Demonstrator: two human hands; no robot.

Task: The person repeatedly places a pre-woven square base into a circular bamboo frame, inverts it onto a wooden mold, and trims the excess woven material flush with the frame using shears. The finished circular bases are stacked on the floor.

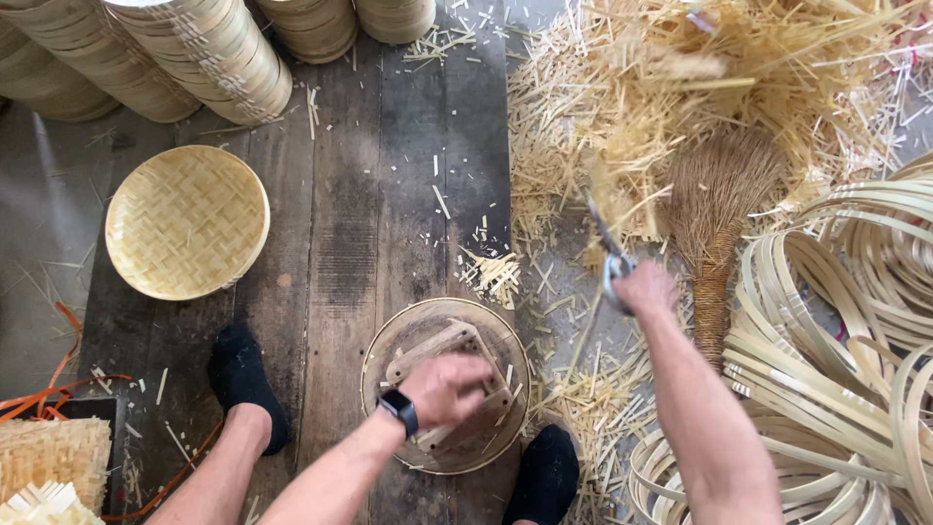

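Observation:
My left hand (449,387) presses down on a wooden block frame (432,355) that lies on a round wooden disc (389,340) between my feet. A dark watch sits on that wrist. My right hand (644,288) is stretched out to the right and grips a pair of metal scissors (609,248), blades pointing up toward a heap of bamboo trimmings (700,87). The scissors look blurred by motion.
A finished woven bamboo tray (187,222) lies on the dark plank floor at left. Stacks of round bamboo rims (209,58) stand at the top. A brush broom (717,209) and piled bamboo hoops (836,331) lie at right. Woven mats (49,457) sit at bottom left.

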